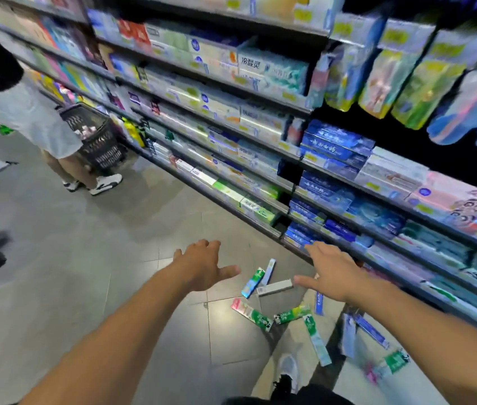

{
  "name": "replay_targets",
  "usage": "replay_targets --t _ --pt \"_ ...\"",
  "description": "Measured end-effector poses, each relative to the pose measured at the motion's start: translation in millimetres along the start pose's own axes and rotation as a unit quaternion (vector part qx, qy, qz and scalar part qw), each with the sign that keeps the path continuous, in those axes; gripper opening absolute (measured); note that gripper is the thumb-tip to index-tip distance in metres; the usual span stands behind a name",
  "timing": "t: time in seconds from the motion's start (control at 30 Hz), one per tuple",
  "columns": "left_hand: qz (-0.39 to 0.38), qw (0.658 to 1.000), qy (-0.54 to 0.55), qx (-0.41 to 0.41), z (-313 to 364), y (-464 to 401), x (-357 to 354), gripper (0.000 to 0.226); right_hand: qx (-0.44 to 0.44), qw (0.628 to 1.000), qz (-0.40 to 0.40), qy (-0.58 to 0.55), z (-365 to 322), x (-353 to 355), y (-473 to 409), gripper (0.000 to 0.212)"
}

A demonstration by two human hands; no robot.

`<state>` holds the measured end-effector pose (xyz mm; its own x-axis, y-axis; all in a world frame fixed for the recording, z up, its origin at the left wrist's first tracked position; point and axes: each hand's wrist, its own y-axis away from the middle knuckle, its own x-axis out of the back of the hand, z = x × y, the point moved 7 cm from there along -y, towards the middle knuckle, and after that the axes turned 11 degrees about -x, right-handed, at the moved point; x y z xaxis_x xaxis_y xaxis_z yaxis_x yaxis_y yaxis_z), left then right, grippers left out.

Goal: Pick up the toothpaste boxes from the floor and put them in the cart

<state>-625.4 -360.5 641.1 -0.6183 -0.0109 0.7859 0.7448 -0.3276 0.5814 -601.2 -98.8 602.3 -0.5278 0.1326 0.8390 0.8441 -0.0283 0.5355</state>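
Several toothpaste boxes lie scattered on the grey tiled floor in front of the shelving. A white box (274, 287) lies between my hands, beside a green-blue box (253, 282). A pink-green box (251, 314) and a green box (292, 314) lie nearer me, and a long green-white box (316, 341) lies to their right. More boxes lie at the lower right (392, 362). My left hand (202, 263) and my right hand (330, 270) hover above the boxes, fingers spread, holding nothing. The cart is a black basket (96, 135) far off at the left.
Tall shelves (289, 159) packed with boxed goods run along the right side. A person in a light top (32, 118) stands beside the black basket at the upper left. My shoe (289, 368) is on the floor below the boxes. Grey floor spreads to the left.
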Motion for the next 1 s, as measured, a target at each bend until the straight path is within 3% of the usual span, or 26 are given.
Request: replay_targets --t 0.3,0.57,0.67,0.8,1.0 --pt "-0.047 0.992 -0.081 -0.086 38.1 -83.5 25.9 0.094 -0.092 0.993 0.003 -0.075 50.9 4.4 -21.5 0.098" --pt "-0.129 0.959 -0.151 -0.202 64.6 -173.1 1.4 0.096 -0.212 0.965 0.008 -0.156 74.2 -30.5 -31.4 0.093" --pt "-0.156 0.946 -0.163 -0.234 68.4 -202.9 -26.1 0.095 -0.229 0.96 0.037 -0.156 76.1 -58.2 -45.7 0.089" --pt "-0.171 0.935 -0.167 -0.262 62.2 -239.2 -80.4 0.092 -0.27 0.944 -0.009 -0.189 82.7 -113.9 -67.5 0.078" --pt "-0.183 0.928 -0.183 -0.269 23.4 -308.6 -231.7 0.085 -0.289 0.936 -0.041 -0.199 101.0 -255.3 -121.3 0.079"
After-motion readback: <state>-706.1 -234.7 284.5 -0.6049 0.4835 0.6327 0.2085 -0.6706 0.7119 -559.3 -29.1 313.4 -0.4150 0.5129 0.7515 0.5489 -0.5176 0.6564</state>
